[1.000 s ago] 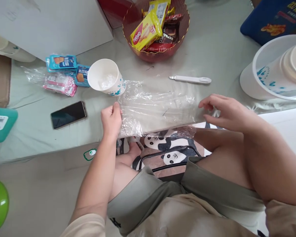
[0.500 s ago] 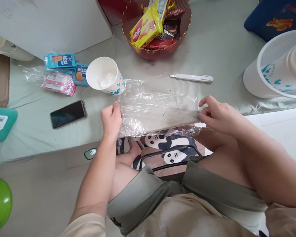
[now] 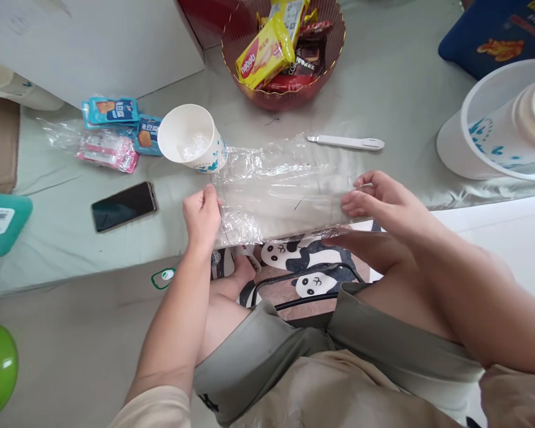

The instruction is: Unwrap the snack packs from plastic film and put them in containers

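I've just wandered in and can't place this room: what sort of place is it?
Probably a home: a red bowl of wrapped snacks, a phone and a paper cup share a cloth-covered table.

A beige top (image 3: 339, 392) is worn with grey-green shorts (image 3: 258, 345) bearing a black marking (image 3: 208, 403).

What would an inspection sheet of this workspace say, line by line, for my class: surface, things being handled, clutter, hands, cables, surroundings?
Surface: pale green cloth, creased in places.
Things being handled: clear plastic film, crinkled, spread along the near edge and partly past it.
Clutter: paper cup with clear plastic inside; phone; white cutter beyond the film; blue snack packs; red bowl of snacks.
Hands: left hand pinches the film's left edge; right hand is at its right end, grip unclear.
Cables: nothing seen.
Surroundings: white box, far left; panda print below the edge.
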`<state>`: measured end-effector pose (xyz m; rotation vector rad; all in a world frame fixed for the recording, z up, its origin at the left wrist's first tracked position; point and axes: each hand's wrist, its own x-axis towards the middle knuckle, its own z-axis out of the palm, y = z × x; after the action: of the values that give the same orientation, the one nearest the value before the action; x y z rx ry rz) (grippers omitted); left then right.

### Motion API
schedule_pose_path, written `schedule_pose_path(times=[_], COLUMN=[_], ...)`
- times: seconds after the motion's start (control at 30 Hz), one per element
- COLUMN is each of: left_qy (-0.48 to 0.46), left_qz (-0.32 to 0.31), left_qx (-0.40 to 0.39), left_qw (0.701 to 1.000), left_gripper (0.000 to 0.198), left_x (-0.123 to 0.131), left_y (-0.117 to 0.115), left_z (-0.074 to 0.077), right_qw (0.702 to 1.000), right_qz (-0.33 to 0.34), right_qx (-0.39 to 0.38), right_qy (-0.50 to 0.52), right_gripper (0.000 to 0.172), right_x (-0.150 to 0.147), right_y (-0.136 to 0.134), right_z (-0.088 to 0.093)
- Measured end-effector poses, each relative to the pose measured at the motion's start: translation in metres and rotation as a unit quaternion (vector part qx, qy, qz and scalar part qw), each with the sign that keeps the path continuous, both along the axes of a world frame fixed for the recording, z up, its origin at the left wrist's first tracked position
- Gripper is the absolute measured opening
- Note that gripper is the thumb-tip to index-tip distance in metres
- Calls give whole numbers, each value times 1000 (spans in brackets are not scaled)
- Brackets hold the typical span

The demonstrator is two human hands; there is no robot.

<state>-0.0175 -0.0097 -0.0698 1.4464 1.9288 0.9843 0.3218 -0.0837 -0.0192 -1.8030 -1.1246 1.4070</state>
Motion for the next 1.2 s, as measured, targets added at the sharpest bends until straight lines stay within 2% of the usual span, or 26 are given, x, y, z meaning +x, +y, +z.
schedule_pose_path(times=[0.1,0.37,0.43,0.47,0.53,0.6,0.67,0.7,0.77,0.83,0.93,1.0,1.1,1.17,1.2], left_qy=[0,-12,-5,-1,7,11,17,23,34,31,17,30,71,62,41], left_qz=[6,14,19,20,18,15,15,15,15,14,1,-4,-9,-15,-16], left_qx=[-1,-9,-8,-7,-7,-11,-16,-15,-10,-14,-14,52,189,204,182], left_qw=[1000,1000,1000,1000,1000,1000,1000,1000,999,999,1000,998,979,977,982], left_gripper=[42,42,42,42,41,42,42,42,41,41,33,21,44,48,45], left_x=[0,-3,-3,-3,-3,-2,-1,-1,-1,-1,-2,-4,-8,-12,-13], left_y=[0,1,1,1,1,1,1,1,2,3,0,-7,-21,-25,-24], left_z=[0,-2,-1,0,1,2,2,2,0,-1,1,6,14,15,13], right_qw=[1000,982,967,955,917,852,776,747,718,722,739,746,740,730,725], right_qz=[-14,-79,-88,-82,-27,76,188,239,321,369,378,377,383,383,380], right_qx=[16,21,75,132,289,444,546,565,554,494,415,392,382,384,388], right_qy=[-22,-169,-228,-251,-275,-267,-256,-255,-272,-313,-373,-385,-400,-416,-423], right_gripper=[37,31,26,23,19,16,13,12,16,25,35,41,46,44,43], right_x=[-7,0,7,10,13,11,0,-7,-22,-33,-36,-33,-33,-35,-36], right_y=[0,9,10,10,8,3,-4,-8,-15,-20,-19,-17,-15,-14,-15], right_z=[-4,3,2,2,1,1,1,0,-5,-13,-27,-32,-32,-31,-31])
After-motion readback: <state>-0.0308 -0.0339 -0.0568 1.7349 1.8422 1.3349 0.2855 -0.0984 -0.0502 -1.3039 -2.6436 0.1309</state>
